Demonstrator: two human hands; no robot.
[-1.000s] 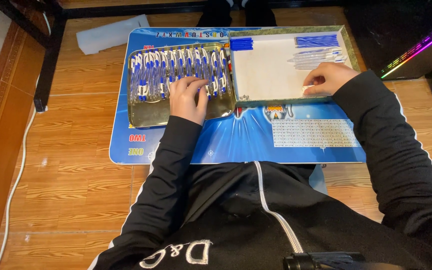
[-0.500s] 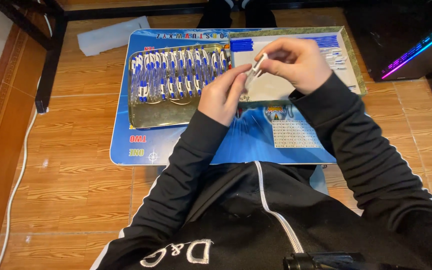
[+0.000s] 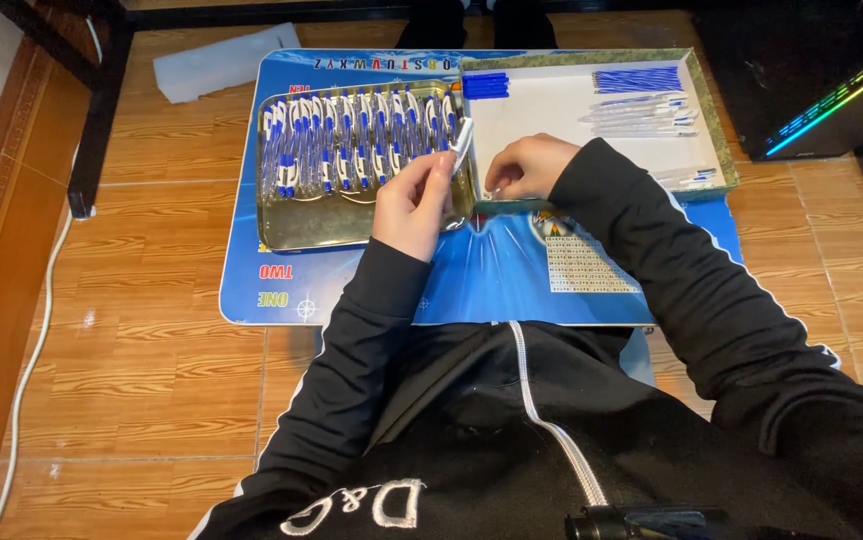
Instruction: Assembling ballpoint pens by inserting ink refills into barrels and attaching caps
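My left hand [image 3: 414, 203] holds a white pen barrel [image 3: 462, 141] upright over the right end of a shiny metal tray [image 3: 304, 222]. The tray holds a row of several blue and white pens [image 3: 352, 140]. My right hand [image 3: 528, 167] rests with curled fingers on the near left corner of a white-lined box lid [image 3: 552, 115], fingertips down on small parts I cannot make out. In the box lie blue caps [image 3: 487, 84], blue refills [image 3: 637, 79] and clear pen parts [image 3: 642, 115].
Tray and box sit on a blue printed mat [image 3: 512, 270] on a wooden floor. A black case with coloured lights [image 3: 812, 80] stands at the right. A black table leg [image 3: 87, 140] and white cable [image 3: 27, 340] are at the left, a white packet [image 3: 227, 62] behind the tray.
My hands were together over the box with the pen part between them. They have parted: the right dropped to the box's near corner, and the left keeps the barrel over the tray.
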